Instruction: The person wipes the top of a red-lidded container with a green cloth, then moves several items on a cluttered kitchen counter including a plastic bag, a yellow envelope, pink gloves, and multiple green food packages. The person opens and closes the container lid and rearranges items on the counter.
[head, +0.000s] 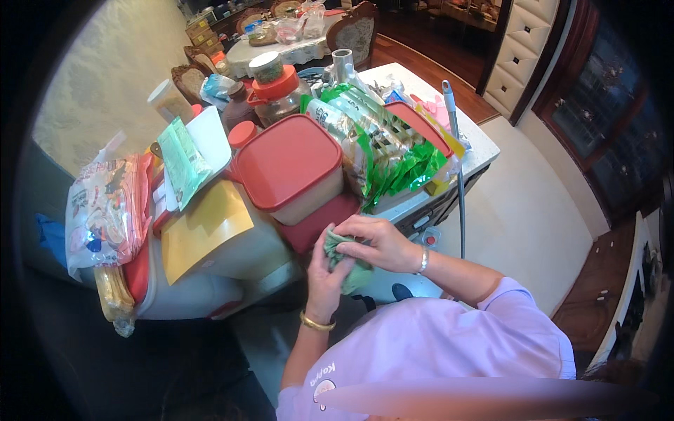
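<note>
A bunched-up green cloth [358, 273] is gripped between both hands, its loose end hanging below the fingers. My left hand [325, 273] holds it from the left side, with a gold bangle at the wrist. From the right my right hand [376, 239] pinches the upper part of the cloth; a silver bracelet circles that wrist. Just beyond the hands lies a dark red lid [321, 221], and on it stands a square container with a red lid [292, 160]. Green and clear plastic food packets [384, 142] lie beside that container.
A yellow sheet [202, 231] covers a large pale container at the left. Plastic packages [108, 210] stand further left. A red-lidded glass jar [279, 100] is behind. A metal pole [461, 210] rises by the white counter's edge [482, 155].
</note>
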### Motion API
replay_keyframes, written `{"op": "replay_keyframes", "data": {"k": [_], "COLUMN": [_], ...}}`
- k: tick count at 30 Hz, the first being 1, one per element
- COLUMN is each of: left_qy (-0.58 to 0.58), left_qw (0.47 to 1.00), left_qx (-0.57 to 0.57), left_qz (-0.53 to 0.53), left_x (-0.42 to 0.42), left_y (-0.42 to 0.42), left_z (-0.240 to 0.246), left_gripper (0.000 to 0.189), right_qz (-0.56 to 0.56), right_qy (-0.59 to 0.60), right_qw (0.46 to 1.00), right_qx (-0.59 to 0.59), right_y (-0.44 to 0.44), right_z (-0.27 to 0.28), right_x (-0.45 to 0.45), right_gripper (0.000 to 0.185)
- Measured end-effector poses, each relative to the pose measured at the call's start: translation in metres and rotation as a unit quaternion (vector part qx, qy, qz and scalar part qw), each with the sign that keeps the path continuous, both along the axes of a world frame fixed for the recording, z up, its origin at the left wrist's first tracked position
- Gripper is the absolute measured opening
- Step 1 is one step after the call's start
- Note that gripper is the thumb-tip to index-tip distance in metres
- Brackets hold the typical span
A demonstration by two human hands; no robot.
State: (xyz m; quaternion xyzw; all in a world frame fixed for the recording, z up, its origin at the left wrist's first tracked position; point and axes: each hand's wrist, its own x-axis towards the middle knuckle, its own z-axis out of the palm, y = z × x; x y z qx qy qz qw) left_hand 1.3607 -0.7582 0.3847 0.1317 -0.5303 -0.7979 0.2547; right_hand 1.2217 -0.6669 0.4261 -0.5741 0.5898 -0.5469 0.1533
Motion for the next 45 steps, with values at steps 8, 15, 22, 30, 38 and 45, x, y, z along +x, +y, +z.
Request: {"op": "replay_keyframes", "data": {"k": [8,15,22,30,38,45], "left_qy": [-0.026,-0.144,-0.232,-0.274,-0.306,-0.325], "left_qw": [0.996,0.903,0.858,0.820,0.786,0.717], "left_qx": [-0.026,-0.366,-0.447,-0.498,-0.530,-0.612], "left_qz": [0.081,0.174,0.106,0.073,0.091,0.072], "left_x": [-0.003,-0.069,-0.103,-0.116,-0.123,-0.135], "left_y": [-0.010,0.004,0.014,0.008,0.018,0.026], "left_z": [0.015,0.047,0.053,0.050,0.057,0.068], "left_gripper": [0.023,0.049,0.078,0.085,0.071,0.071], "right_qz": [-0.331,-0.278,-0.112,-0.031,0.076,-0.029], "right_qy": [0.041,0.089,0.013,-0.138,-0.118,-0.073], "right_qw": [0.940,0.946,0.978,0.916,0.942,0.947], "right_qx": [-0.078,0.139,0.173,0.375,0.303,0.311], "right_y": [0.063,0.054,0.028,-0.014,-0.018,-0.047], "right_z": [0.036,0.017,0.024,0.037,0.083,0.068], "right_x": [-0.147,-0.200,-0.217,-0.253,-0.216,-0.206], "right_gripper": [0.021,0.047,0.051,0.070,0.080,0.084]}}
